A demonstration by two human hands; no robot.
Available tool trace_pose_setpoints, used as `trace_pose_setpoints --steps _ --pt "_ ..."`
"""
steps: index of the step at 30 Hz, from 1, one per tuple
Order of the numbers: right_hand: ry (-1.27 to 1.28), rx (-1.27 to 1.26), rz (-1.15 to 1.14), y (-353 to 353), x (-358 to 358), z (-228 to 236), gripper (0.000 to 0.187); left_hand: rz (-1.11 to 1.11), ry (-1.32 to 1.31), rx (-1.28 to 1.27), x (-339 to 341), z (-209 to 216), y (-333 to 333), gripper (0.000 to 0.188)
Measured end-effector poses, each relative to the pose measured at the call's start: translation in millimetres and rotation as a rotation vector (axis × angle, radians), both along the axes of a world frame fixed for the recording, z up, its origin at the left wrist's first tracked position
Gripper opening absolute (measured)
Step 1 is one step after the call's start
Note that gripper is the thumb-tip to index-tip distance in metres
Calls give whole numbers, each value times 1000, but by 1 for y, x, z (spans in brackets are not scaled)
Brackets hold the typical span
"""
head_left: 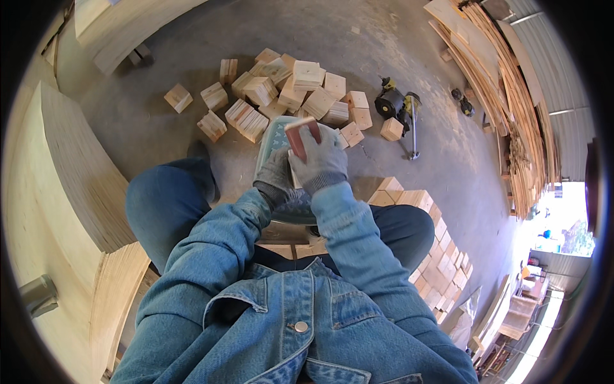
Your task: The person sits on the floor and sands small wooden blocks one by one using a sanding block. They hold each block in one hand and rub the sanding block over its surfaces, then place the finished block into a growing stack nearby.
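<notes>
Both of my hands wear grey gloves and meet over a teal patterned plastic stool (272, 139) between my knees. My right hand (322, 157) is closed around a reddish-brown sanding block (298, 136) with a pale edge, tilted upward. To its left, my left hand (276, 174) is closed on a pale wooden block (295, 178). Most of that block is hidden beneath the gloves, and only a narrow strip of it shows between the hands.
Beyond the stool lies a loose heap of wooden blocks (262, 91). Yellow-and-black power tools (391, 102) rest on the floor to its right. Stacked blocks (441, 256) stand beside my right knee. Large plywood stacks (77, 160) flank my left; long boards (505, 96) lean far right.
</notes>
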State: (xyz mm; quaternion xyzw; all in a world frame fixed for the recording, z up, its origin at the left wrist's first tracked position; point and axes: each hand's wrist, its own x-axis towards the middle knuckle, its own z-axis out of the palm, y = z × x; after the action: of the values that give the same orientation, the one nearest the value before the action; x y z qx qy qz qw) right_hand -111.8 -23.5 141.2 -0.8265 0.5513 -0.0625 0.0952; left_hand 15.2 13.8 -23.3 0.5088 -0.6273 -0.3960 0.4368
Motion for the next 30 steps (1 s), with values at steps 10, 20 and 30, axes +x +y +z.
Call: trace_pose_setpoints --steps 10,20,30 --pt "-24 26 91 113 -62 -1 75 111 -254 61 -1 8 15 86" --pt "-11 46 -21 -27 13 -4 71 -27 175 60 2 7 -4 76" --pt "-14 39 120 107 -59 0 77 116 -111 45 -2 -4 11 75"
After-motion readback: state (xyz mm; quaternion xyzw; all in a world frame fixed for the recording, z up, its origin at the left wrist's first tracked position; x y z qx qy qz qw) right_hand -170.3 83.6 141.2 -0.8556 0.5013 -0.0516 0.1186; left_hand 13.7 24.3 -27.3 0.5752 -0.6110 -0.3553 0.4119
